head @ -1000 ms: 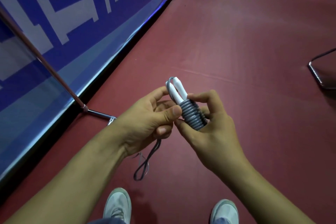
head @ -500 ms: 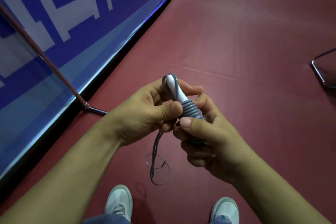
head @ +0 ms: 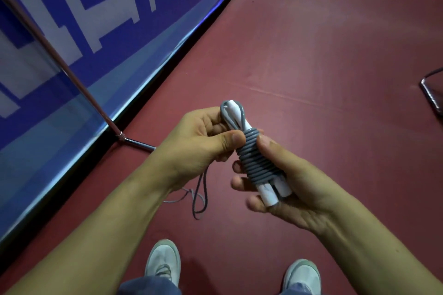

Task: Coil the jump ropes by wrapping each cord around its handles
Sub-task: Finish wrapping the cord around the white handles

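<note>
We see the two white handles (head: 269,195) held side by side above the red floor (head: 323,55), between both hands. Their long axis runs on a slant: the narrow tips point up and away to the left, and the blunt ends point down to the right, toward us.

The grey cord (head: 256,160) is wound in tight turns round the middle of the pair, and one strand runs up over the tips.

The right hand (head: 299,184) has its grip closed round the lower half. Its fingers curl under the bundle and its thumb lies along the right side of the turns. The blunt ends stick out below the turns and lie across its fingers.

The left hand (head: 199,143) grips the upper part, with its thumb pressed on the topmost turns and its fingers curled behind. The tips stand out above this grip, and the wound part lies between the two thumbs.

Below the left hand a slack loop (head: 197,217) of cord hangs down. We cannot tell whether it reaches the floor.

A blue and white barrier (head: 100,19) stands to the left, with a metal pole (head: 72,74) leaning in front of it. Two pale shoes (head: 163,261) show below.
</note>
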{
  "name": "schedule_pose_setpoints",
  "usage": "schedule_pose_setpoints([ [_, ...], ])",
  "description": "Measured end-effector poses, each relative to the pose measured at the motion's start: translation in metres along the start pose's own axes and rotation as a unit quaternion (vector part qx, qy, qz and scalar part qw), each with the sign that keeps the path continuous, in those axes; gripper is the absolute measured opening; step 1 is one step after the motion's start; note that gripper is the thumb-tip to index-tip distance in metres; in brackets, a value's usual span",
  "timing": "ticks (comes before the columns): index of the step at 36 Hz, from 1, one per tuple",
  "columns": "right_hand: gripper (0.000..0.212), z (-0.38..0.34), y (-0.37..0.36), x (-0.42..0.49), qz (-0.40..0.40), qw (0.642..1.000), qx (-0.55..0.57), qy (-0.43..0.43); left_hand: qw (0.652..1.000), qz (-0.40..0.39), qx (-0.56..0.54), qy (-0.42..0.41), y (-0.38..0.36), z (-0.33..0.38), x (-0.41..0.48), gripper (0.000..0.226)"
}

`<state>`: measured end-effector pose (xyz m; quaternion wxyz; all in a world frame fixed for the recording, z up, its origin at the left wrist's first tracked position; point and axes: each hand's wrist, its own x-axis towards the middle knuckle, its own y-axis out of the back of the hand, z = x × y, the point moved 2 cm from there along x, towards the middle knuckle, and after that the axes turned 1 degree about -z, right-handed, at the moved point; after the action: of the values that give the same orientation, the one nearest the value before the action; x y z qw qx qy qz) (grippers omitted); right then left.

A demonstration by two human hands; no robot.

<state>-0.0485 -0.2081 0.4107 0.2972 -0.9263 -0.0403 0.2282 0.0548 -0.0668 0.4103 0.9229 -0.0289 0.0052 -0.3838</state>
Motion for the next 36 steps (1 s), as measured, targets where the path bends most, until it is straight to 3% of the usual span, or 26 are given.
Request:
schedule_pose_setpoints([
  [3, 0.032, -0.004, 0.006, 0.001, 0.085, 0.977, -0.192, 0.041, 0.998, 0.057, 0.037, 0.004, 0.000, -0.004, 0.002, 0.016],
  [5, 0.024, -0.005, 0.004, 0.002, 0.127, 0.926, -0.346, 0.077, 0.994, 0.089, 0.061, 0.012, -0.004, -0.009, 0.004, 0.013],
  [7, 0.037, 0.001, 0.002, 0.004, 0.182, 0.866, -0.457, 0.090, 0.991, 0.110, 0.071, 0.012, -0.011, -0.012, 0.006, 0.013],
  [9, 0.041, 0.007, -0.001, 0.007, 0.265, 0.819, -0.496, 0.108, 0.992, 0.103, 0.070, 0.004, -0.018, -0.010, 0.007, 0.012],
  [10, 0.038, 0.009, -0.002, 0.008, 0.280, 0.820, -0.484, 0.122, 0.994, 0.086, 0.066, -0.002, -0.021, -0.008, 0.006, 0.013],
  [11, 0.032, 0.010, -0.003, 0.009, 0.272, 0.843, -0.443, 0.137, 0.996, 0.064, 0.059, -0.008, -0.022, -0.004, 0.005, 0.015],
  [14, 0.027, 0.003, -0.003, 0.006, 0.163, 0.946, -0.264, 0.090, 0.999, 0.020, 0.030, -0.023, -0.017, 0.006, 0.001, 0.026],
  [17, 0.029, -0.002, -0.003, -0.005, -0.033, 0.995, -0.087, -0.044, 1.000, 0.011, 0.009, -0.018, -0.008, 0.009, -0.001, 0.033],
  [21, 0.024, 0.001, -0.004, -0.010, -0.260, 0.947, 0.095, -0.160, 0.998, -0.055, -0.035, -0.008, -0.008, 0.007, 0.000, 0.043],
  [25, 0.017, 0.003, 0.000, -0.009, -0.327, 0.912, 0.162, -0.186, 0.993, -0.072, -0.099, 0.004, -0.017, 0.001, 0.000, 0.034],
  [28, 0.026, -0.002, 0.002, -0.009, -0.232, 0.951, 0.114, -0.170, 0.994, -0.024, -0.103, 0.006, -0.018, 0.000, 0.003, 0.021],
  [30, 0.035, -0.006, 0.007, -0.006, -0.060, 0.993, -0.016, -0.103, 0.997, 0.028, -0.072, 0.007, -0.014, 0.000, 0.005, 0.013],
  [31, 0.035, -0.008, 0.010, -0.005, 0.032, 0.993, -0.103, -0.056, 0.997, 0.055, -0.048, 0.011, -0.011, -0.001, 0.005, 0.009],
  [33, 0.031, -0.011, 0.011, -0.003, 0.152, 0.956, -0.251, 0.025, 0.995, 0.101, 0.016, 0.016, -0.009, -0.005, 0.007, 0.002],
  [36, 0.039, -0.001, -0.001, 0.001, 0.230, 0.867, -0.433, 0.087, 0.987, 0.137, 0.081, 0.009, -0.015, -0.010, 0.008, 0.007],
])
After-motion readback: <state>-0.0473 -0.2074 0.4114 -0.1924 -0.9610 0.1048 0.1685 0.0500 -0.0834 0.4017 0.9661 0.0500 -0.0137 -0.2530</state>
